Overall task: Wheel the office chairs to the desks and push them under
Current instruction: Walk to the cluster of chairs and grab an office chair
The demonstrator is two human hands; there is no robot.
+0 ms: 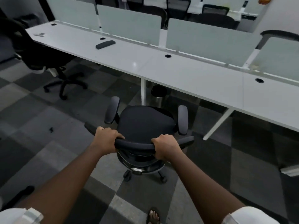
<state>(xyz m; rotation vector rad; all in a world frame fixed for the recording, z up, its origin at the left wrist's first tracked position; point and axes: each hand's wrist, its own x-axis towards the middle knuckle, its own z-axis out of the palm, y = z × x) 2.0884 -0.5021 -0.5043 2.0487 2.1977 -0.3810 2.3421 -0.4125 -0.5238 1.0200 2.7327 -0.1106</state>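
Note:
A black office chair with grey armrests stands on the carpet just in front of me, its seat facing the long white desk. My left hand and my right hand both grip the top edge of the chair's backrest, left and right of its middle. The chair's front is a short way from the desk edge, near a white desk leg. A second black office chair stands at the left end of the desk, partly under it.
Frosted glass dividers run along the desk's back. A small bin sits under the desk ahead of the chair. A dark wrist rest lies on the desk. More chairs stand behind the dividers. My sandalled foot is below.

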